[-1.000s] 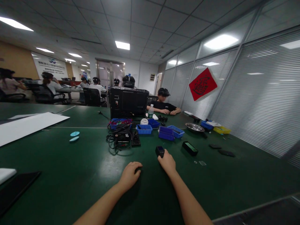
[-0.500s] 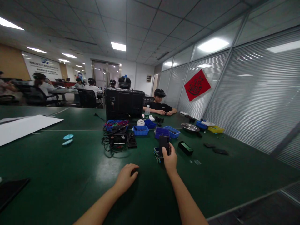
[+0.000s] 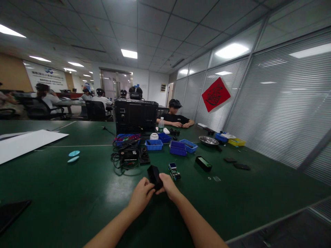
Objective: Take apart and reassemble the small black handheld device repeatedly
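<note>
A black, box-like plastic case (image 3: 154, 175) is tilted up over the green table (image 3: 98, 203), held between both hands. My right hand (image 3: 168, 186) grips its right side, thumb in front. My left hand (image 3: 141, 195) has its fingers closed at the lower left edge of the case, which partly hides the fingertips. Just beyond my right hand a circuit board with a small screen (image 3: 174, 171) lies on the table. Farther right rests another black case with a greenish window (image 3: 203, 163).
Blue bins (image 3: 154, 144) stand beyond the hands, near tangled cables (image 3: 121, 156) and a black computer case (image 3: 136, 117). To the right are a metal bowl (image 3: 208, 140), a clear flat piece (image 3: 217, 179) and flat black pieces (image 3: 241, 166). A person (image 3: 176, 115) sits across the table.
My right hand has brought the black case left and nearer, away from above the circuit board, which now shows fully. My left hand has moved up and closed on the case.
</note>
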The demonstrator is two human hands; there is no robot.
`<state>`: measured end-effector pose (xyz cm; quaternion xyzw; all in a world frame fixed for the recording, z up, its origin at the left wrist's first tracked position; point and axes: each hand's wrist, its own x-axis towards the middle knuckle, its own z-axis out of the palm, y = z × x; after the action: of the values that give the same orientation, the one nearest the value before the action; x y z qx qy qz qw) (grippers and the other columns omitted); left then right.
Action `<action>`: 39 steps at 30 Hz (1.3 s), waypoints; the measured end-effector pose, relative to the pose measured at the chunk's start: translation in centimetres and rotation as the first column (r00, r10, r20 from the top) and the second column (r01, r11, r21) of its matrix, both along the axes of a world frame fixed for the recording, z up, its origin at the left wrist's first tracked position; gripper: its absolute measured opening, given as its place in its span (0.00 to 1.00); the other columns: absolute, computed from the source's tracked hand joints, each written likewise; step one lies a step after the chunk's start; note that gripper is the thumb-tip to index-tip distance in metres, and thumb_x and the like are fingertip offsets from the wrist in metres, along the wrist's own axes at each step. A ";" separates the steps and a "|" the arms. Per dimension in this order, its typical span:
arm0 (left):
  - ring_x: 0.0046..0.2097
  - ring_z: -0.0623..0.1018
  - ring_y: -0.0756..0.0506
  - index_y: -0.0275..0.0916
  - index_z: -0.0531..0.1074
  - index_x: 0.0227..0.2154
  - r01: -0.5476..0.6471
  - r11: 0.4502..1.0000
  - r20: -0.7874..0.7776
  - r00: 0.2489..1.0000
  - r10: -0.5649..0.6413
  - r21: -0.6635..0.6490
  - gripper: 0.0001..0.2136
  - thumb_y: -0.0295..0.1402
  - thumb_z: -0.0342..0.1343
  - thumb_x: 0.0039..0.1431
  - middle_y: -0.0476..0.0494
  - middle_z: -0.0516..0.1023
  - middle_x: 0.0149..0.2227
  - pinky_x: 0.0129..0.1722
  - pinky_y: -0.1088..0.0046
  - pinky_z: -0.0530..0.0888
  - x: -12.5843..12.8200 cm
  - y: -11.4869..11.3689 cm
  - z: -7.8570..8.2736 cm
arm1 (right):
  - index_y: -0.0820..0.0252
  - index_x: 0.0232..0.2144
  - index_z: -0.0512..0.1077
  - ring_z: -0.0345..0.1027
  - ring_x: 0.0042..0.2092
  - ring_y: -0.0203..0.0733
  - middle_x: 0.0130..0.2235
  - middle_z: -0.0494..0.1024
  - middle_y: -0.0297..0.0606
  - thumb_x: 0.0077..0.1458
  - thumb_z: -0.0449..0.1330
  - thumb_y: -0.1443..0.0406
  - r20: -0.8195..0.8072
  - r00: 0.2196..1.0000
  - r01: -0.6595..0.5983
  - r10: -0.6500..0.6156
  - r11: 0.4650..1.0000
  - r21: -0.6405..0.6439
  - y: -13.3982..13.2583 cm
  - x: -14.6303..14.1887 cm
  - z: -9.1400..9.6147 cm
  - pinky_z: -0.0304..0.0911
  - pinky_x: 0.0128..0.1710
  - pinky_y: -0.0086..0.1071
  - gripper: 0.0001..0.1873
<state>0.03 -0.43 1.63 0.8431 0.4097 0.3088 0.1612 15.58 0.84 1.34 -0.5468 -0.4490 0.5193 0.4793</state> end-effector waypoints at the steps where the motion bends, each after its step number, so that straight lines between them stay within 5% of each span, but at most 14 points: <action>1: 0.37 0.67 0.47 0.42 0.73 0.32 0.008 1.000 -0.023 1.000 -0.008 0.015 0.10 0.33 0.46 0.55 0.45 0.65 0.32 0.37 0.71 0.66 0.2 -0.1 0.1 | 0.60 0.28 0.66 0.66 0.24 0.37 0.25 0.70 0.35 0.52 0.48 0.56 0.207 0.977 0.034 -0.043 0.998 0.044 -0.1 0.6 0.4 0.63 0.24 0.32 0.14; 4: 0.38 0.67 0.47 0.41 0.72 0.32 0.024 0.999 -0.065 0.998 -0.021 0.044 0.09 0.33 0.46 0.55 0.45 0.65 0.33 0.37 0.72 0.65 0.9 -0.3 0.3 | 0.57 0.30 0.70 0.67 0.36 0.41 0.32 0.73 0.38 0.54 0.47 0.61 0.638 0.707 0.140 -0.304 0.945 0.295 -0.6 2.5 2.0 0.60 0.37 0.31 0.13; 7: 0.40 0.67 0.47 0.42 0.70 0.36 0.042 0.998 -0.065 0.997 -0.040 0.038 0.09 0.31 0.46 0.55 0.45 0.66 0.36 0.39 0.72 0.65 1.7 -0.5 0.4 | 0.56 0.37 0.69 0.62 0.44 0.43 0.40 0.71 0.41 0.54 0.46 0.62 0.752 0.421 0.170 -0.507 0.859 0.483 -0.8 4.5 3.0 0.55 0.44 0.32 0.14; 9: 0.41 0.67 0.47 0.43 0.67 0.41 0.055 0.998 -0.069 0.996 -0.054 0.012 0.11 0.31 0.46 0.55 0.45 0.67 0.38 0.41 0.72 0.65 2.3 -0.7 0.5 | 0.57 0.42 0.68 0.60 0.46 0.47 0.43 0.69 0.44 0.52 0.50 0.60 0.800 0.299 0.188 -0.521 0.854 0.485 -0.5 5.6 2.8 0.54 0.46 0.35 0.16; 11: 0.42 0.68 0.47 0.44 0.65 0.44 0.085 0.996 -0.085 0.993 -0.087 -0.019 0.14 0.31 0.46 0.54 0.45 0.67 0.40 0.42 0.71 0.65 2.6 -0.9 0.5 | 0.57 0.46 0.65 0.59 0.46 0.49 0.43 0.67 0.45 0.47 0.56 0.58 0.852 0.256 0.198 -0.457 0.887 0.416 0.0 6.4 2.0 0.54 0.45 0.36 0.22; 16: 0.42 0.68 0.47 0.44 0.65 0.45 0.167 0.984 -0.046 0.984 -0.170 -0.059 0.15 0.30 0.46 0.54 0.45 0.69 0.40 0.43 0.71 0.65 1.9 -1.2 0.3 | 0.57 0.51 0.60 0.64 0.44 0.45 0.45 0.67 0.43 0.45 0.57 0.61 0.858 0.374 0.193 -0.352 0.934 0.299 1.3 7.4 0.2 0.57 0.42 0.31 0.28; 21: 0.39 0.70 0.48 0.44 0.65 0.46 0.162 0.980 0.057 0.986 -0.156 -0.113 0.16 0.29 0.45 0.54 0.46 0.71 0.36 0.41 0.72 0.66 0.7 -0.6 -0.3 | 0.62 0.42 0.68 0.68 0.40 0.43 0.38 0.74 0.43 0.49 0.52 0.60 0.793 0.529 0.264 -0.304 0.946 0.187 1.7 8.5 0.7 0.59 0.37 0.30 0.18; 29: 0.37 0.71 0.49 0.43 0.67 0.43 0.152 0.983 0.080 0.986 -0.144 -0.106 0.14 0.29 0.45 0.53 0.47 0.72 0.33 0.40 0.73 0.66 0.3 -0.5 -0.2 | 0.62 0.44 0.67 0.64 0.45 0.47 0.43 0.71 0.46 0.51 0.50 0.55 0.831 0.389 0.304 -0.398 0.907 0.292 1.2 9.3 1.7 0.56 0.43 0.34 0.23; 34: 0.37 0.70 0.48 0.42 0.68 0.41 0.161 0.983 0.043 0.987 -0.158 -0.091 0.13 0.29 0.45 0.54 0.46 0.71 0.33 0.39 0.73 0.66 0.3 -0.5 -0.2 | 0.61 0.50 0.63 0.61 0.47 0.51 0.46 0.67 0.49 0.44 0.57 0.56 0.879 0.340 0.252 -0.334 0.933 0.257 1.1 8.9 0.9 0.56 0.43 0.37 0.30; 36: 0.37 0.70 0.48 0.42 0.68 0.41 0.166 0.982 0.032 0.986 -0.164 -0.089 0.13 0.29 0.45 0.54 0.47 0.71 0.33 0.38 0.73 0.66 0.3 -0.5 -0.2 | 0.62 0.49 0.63 0.63 0.46 0.49 0.46 0.68 0.49 0.44 0.57 0.60 0.851 0.399 0.251 -0.341 0.934 0.256 1.4 8.9 0.5 0.57 0.43 0.35 0.28; 39: 0.37 0.69 0.48 0.42 0.68 0.41 0.169 0.982 0.020 0.986 -0.168 -0.087 0.13 0.29 0.45 0.54 0.46 0.71 0.33 0.39 0.72 0.65 0.4 -0.5 -0.1 | 0.65 0.41 0.70 0.67 0.40 0.43 0.39 0.74 0.45 0.47 0.53 0.60 0.745 0.590 0.210 -0.310 0.951 0.228 1.9 9.0 0.4 0.59 0.39 0.30 0.20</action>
<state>0.39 -0.95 1.50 0.8649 0.3491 0.2808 0.2262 24.55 2.74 1.71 -0.7469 -0.5550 0.1318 0.3417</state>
